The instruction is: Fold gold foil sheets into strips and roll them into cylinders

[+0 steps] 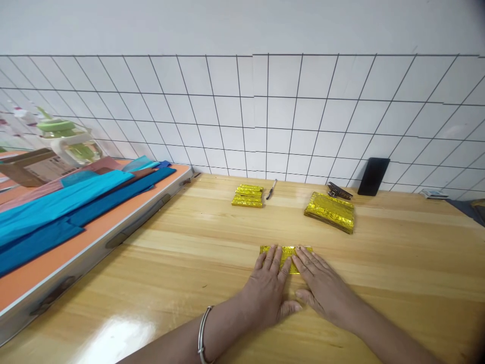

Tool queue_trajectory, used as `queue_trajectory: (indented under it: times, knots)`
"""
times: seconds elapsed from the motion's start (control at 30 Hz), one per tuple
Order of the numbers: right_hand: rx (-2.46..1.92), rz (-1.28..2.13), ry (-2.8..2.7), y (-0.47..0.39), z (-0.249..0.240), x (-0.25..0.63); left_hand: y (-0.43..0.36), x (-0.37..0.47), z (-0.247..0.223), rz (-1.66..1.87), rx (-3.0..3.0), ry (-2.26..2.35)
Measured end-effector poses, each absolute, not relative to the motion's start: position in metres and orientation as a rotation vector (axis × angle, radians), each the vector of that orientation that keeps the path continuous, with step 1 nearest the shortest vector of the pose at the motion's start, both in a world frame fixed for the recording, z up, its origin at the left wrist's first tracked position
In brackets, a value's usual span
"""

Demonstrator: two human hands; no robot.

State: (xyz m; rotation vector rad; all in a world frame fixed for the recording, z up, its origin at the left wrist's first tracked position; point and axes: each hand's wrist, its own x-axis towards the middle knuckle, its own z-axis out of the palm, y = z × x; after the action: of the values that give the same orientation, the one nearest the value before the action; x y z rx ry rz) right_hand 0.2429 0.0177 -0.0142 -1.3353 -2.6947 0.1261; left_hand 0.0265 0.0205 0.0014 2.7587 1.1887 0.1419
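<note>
A small sheet of shiny gold foil paper (287, 257) lies flat on the wooden table (182, 298). My left hand (270, 283) rests on its left part with the fingers stretched out. On the right part of the same sheet, my right hand (320, 283) lies flat, fingers extended and thumb pointing towards the left thumb. Both palms cover the near edge of the foil. Farther back are a thick stack of gold foil sheets (329, 211) on the right and a smaller pile of folded gold foil strips (247, 196) on the left.
A pen (271, 190) lies beside the small pile. Behind the large stack are a black clip (338, 191) and a dark phone (373, 176) leaning on the tiled wall (284, 111). At left, a raised orange surface (125, 222) bears blue cloth (91, 194), a cardboard box (40, 167) and a green-lidded bottle (71, 139).
</note>
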Motion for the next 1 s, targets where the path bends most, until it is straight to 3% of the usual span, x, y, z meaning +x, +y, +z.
queue_trajectory:
  times: [0.37,1.0]
  knots:
    - [-1.543,0.122,-2.356,0.043,-0.013,0.268,0.019,0.027,0.004,0.102,2.737,1.250]
    - [-1.524,0.155,-2.310,0.045,-0.015,0.266,0.021,0.028,0.005,0.106,2.675,1.262]
